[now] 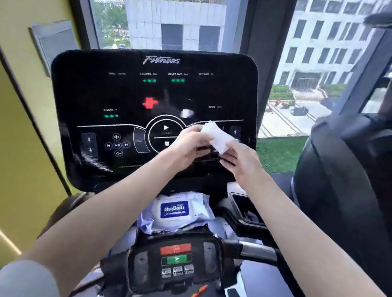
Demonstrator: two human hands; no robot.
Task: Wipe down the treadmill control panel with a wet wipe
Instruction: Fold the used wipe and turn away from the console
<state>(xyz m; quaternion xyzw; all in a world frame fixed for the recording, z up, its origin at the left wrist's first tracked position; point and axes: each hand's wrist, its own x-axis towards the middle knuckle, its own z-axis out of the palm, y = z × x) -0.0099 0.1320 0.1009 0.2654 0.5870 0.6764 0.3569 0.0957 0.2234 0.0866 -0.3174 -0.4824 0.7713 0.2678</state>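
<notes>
A glossy black treadmill control panel stands upright before me, with green and red lights and white button outlines. In front of its lower right part I hold a folded white wet wipe with both hands. My left hand grips its left side and my right hand pinches its right side. I cannot tell whether the wipe touches the panel. Both forearms reach up from the bottom of the view.
A white pack of wet wipes with a blue label lies in the tray below the panel. Lower down is a small console with red and green buttons and a handlebar. A yellow wall is left, another black machine right.
</notes>
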